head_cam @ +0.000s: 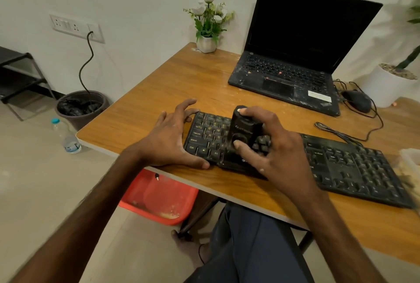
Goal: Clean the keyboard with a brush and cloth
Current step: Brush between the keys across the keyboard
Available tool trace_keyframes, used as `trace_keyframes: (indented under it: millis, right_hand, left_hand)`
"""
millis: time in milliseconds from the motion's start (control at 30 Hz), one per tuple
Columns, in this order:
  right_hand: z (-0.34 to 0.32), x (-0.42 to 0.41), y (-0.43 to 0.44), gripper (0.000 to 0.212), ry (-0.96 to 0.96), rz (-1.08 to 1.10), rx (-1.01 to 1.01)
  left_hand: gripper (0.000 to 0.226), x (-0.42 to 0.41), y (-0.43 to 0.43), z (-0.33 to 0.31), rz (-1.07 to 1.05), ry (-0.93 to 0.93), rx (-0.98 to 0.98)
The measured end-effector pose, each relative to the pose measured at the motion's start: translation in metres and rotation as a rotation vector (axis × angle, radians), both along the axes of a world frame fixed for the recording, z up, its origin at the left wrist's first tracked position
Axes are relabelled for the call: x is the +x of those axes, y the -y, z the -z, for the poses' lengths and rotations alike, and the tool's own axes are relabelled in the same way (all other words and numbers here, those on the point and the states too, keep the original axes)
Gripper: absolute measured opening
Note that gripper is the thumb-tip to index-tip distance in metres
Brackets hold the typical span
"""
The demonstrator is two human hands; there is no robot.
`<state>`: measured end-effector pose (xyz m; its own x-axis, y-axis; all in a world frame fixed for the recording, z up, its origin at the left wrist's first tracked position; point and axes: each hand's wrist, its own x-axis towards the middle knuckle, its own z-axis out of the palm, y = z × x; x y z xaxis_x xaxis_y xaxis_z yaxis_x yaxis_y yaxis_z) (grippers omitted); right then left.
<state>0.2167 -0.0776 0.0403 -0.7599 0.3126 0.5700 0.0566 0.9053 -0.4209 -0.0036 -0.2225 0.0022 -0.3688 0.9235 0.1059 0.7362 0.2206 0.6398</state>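
Right hand [272,146] grips the brush [241,128] on the keyboard [354,164]. Left hand [172,137] clamps its left end between thumb and fingers [189,113]. Hard strokes may loosen keys.

Black keyboard [352,164]: flat near the table's near edge, running from far left to near right. Black brush [243,128]: upright on left key section.

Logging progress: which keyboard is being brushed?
The separate keyboard at the near desk edge: left hand holds its end, right hand grips the brush. The laptop is untouched.
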Motion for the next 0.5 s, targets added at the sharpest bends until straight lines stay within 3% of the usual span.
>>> trace_keyframes:
  millis: [67,133,300,500]
  right_hand:
    - [0.003,0.003,0.016,0.06,0.053,-0.108,-0.051]
    - [0.006,0.007,0.017,0.06,0.093,-0.105,0.069]
    - [-0.004,0.013,-0.025,0.066,0.021,0.225,0.015]
    - [-0.002,0.021,-0.015,0.062,-0.2,0.193,-0.422]
  left_hand:
    - [0.146,-0.001,0.0,0.0,0.008,-0.004,0.006]
    - [0.146,0.0,0.0,0.0,0.012,0.002,0.006]
    - [0.146,0.0,0.001,0.001,0.011,0.024,0.01]
    - [0.136,0.001,0.006,0.0,0.044,0.172,0.074]
